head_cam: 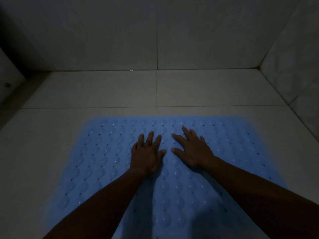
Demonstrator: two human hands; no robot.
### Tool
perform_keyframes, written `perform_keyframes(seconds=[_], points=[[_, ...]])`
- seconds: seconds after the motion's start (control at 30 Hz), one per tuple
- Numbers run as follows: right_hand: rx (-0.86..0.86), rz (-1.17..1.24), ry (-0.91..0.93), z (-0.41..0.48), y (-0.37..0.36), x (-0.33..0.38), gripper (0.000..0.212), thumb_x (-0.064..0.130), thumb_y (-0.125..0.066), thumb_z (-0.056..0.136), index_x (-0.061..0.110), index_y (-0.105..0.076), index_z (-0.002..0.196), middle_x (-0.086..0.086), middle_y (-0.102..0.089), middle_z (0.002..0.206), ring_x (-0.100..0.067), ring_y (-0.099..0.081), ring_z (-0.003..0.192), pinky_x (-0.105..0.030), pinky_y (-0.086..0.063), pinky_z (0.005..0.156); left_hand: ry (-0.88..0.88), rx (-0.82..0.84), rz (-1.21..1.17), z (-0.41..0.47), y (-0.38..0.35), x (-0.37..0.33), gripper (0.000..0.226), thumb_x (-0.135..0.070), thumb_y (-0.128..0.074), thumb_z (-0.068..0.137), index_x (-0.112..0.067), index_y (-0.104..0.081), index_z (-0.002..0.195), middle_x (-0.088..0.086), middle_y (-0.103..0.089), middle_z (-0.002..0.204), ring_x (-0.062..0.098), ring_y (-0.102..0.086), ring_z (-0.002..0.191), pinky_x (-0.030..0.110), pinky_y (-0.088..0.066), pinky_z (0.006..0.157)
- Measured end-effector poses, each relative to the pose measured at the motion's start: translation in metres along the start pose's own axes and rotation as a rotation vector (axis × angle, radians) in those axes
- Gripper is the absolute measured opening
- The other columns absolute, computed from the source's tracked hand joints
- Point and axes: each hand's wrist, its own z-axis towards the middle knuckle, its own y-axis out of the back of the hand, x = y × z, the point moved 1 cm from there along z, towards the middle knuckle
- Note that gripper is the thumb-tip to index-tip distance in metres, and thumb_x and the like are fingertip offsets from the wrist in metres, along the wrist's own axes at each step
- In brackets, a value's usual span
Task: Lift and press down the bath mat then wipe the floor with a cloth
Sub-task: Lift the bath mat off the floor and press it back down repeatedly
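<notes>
Palms are pressing flat: my left hand (146, 157) and my right hand (195, 152) are lying side by side just below frame centre, fingers straight and splayed, gripping nothing, both resting on the bath mat (238, 152). The mat is lying across the lower half of the frame on the floor (103, 90), its far edge sitting just below a grout line. Risks I am weighing: I am loading only the middle, so the edges and corners may be staying unseated; air or water trapped beneath could be leaving the mat loose; on a tile this smooth it could skate forward if I am leaning more than pushing straight down. Dim light is hiding any bubble or lifted edge, so I cannot tell how well it is seated. The cloth is not in view, so the wiping step is looking not yet begun. Materials: the mat is reading as pale blue, soft and rubbery, covered in rows of rounded domes with small dark drain holes, its far corners rounded. The floor is showing large pale tiles, smooth, with thin dark joints; the wall (103, 40) across the top is looking similar.
</notes>
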Motion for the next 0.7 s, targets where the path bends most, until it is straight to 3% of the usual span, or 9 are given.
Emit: perform_keyframes(seconds=[0.1, 0.2, 0.27, 0.37, 0.53, 0.7], points=[[0.033, -0.017, -0.018, -0.001, 0.004, 0.004, 0.066, 0.066, -0.031, 0.098, 0.045, -0.007, 0.156, 0.004, 0.016, 0.166, -0.024, 0.011, 0.153, -0.053, 0.0, 0.121, 0.012, 0.046, 0.013, -0.002, 0.008, -0.003, 0.069, -0.064, -0.023, 0.098, -0.035, -0.001, 0.157, -0.001, 0.008, 0.166, 0.032, 0.009, 0.151, 0.051, -0.008, 0.12], [0.141, -0.064, -0.031, 0.003, 0.016, 0.008, 0.075, 0.068, -0.038, 0.094, 0.045, -0.003, 0.156, 0.001, 0.018, 0.165, -0.028, 0.01, 0.153, -0.057, -0.004, 0.12, 0.012, 0.207, 0.055, -0.001, 0.03, -0.005, 0.074, -0.067, -0.025, 0.096, -0.034, 0.001, 0.157, 0.001, 0.009, 0.166, 0.033, 0.008, 0.151, 0.055, -0.01, 0.118], [0.271, -0.162, -0.042, 0.009, 0.032, 0.009, 0.083, 0.069, -0.045, 0.091, 0.044, 0.0, 0.156, -0.001, 0.018, 0.165, -0.032, 0.007, 0.153, -0.06, -0.008, 0.119, 0.011, 0.316, 0.122, 0.001, 0.053, -0.003, 0.076, -0.068, -0.029, 0.096, -0.034, -0.001, 0.157, 0.001, 0.004, 0.166, 0.034, 0.004, 0.151, 0.057, -0.011, 0.118], [0.381, -0.369, -0.001, 0.019, 0.062, 0.021, 0.083, 0.069, -0.049, 0.09, 0.042, -0.007, 0.156, -0.006, 0.008, 0.167, -0.039, -0.006, 0.151, -0.064, -0.015, 0.118, -0.009, 0.347, 0.223, -0.002, 0.088, 0.013, 0.08, -0.069, -0.038, 0.093, -0.035, -0.005, 0.157, 0.001, -0.003, 0.166, 0.033, 0.001, 0.151, 0.057, -0.009, 0.118], [0.356, -0.413, -0.001, 0.027, 0.077, 0.052, 0.083, 0.072, -0.045, 0.09, 0.04, -0.008, 0.157, -0.004, 0.001, 0.167, -0.038, -0.008, 0.152, -0.065, -0.014, 0.118, 0.021, 0.298, 0.196, -0.005, 0.095, 0.064, 0.086, -0.074, -0.043, 0.088, -0.037, -0.008, 0.157, 0.002, -0.004, 0.166, 0.032, -0.006, 0.151, 0.056, -0.014, 0.118], [0.152, -0.184, -0.083, 0.0, 0.004, 0.047, 0.08, 0.079, -0.023, 0.09, 0.045, 0.009, 0.155, 0.002, 0.021, 0.165, -0.032, 0.013, 0.152, -0.062, 0.001, 0.119, -0.007, 0.348, 0.173, -0.009, 0.068, 0.109, 0.108, -0.088, -0.044, 0.072, -0.042, 0.008, 0.155, 0.001, 0.015, 0.165, 0.036, 0.007, 0.151, 0.059, -0.006, 0.118]])
